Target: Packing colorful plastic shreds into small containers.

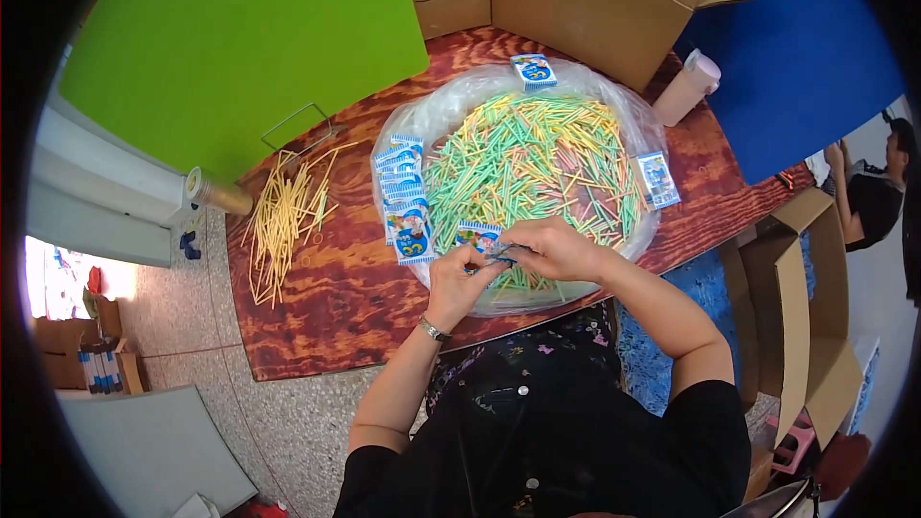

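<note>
My left hand (453, 283) and my right hand (554, 247) meet over the near edge of a heap of short, thin sticks (532, 168) in green, yellow and pink. Both are closed, fingertips pinching a small blue-and-white packet (499, 252) between them; fingers cover much of it. Just beyond the fingertips another blue-and-white packet (475, 231) lies on the sticks. The heap sits on a clear plastic bag (403, 120) with its edges spread out. Along the bag's left side overlaps a row of similar packets (411, 230).
Single packets lie at the bag's far edge (533, 70) and right edge (657, 180). Longer yellow sticks (278, 230) are piled left on the red-brown table (326, 336). A pink bottle (686, 88) and cardboard boxes (585, 5) stand behind. An open carton (796, 307) is at right; another person (878, 182) sits beyond.
</note>
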